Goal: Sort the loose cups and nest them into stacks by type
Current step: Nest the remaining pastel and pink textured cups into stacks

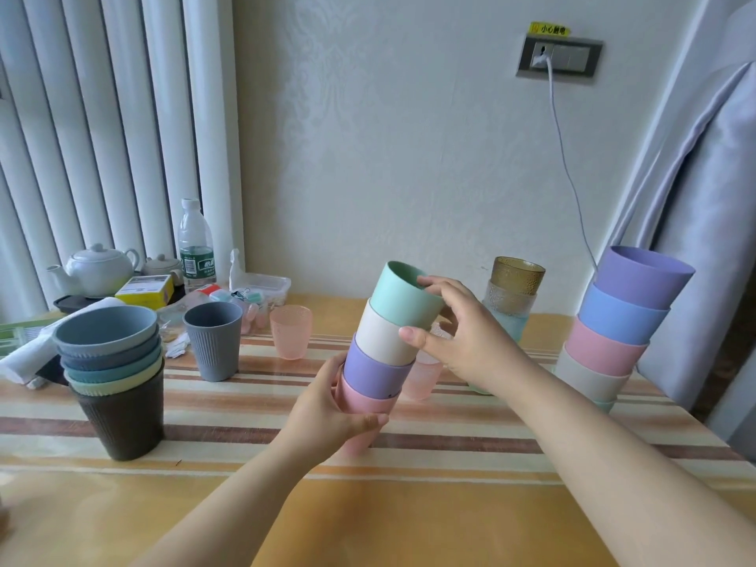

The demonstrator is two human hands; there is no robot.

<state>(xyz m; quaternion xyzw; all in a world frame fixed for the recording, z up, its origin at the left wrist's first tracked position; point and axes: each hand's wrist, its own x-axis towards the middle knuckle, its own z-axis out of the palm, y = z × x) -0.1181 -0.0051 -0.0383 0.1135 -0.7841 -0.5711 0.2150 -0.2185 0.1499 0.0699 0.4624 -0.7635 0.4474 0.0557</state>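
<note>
Gripping the pastel stack (382, 354), left hand (327, 407) wraps its pink base; right hand (458, 333) pinches the mint rim.

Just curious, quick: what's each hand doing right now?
Left hand: closed around the pink plastic bottom cup of the held stack.
Right hand: gripping the mint-green plastic top cup.

Tilted pastel stack (384, 354), perhaps four cups nested.

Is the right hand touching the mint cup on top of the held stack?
Touching. The head view shows the right hand with fingertips hooked over the rim of the mint cup and its thumb against the stack below.
</note>
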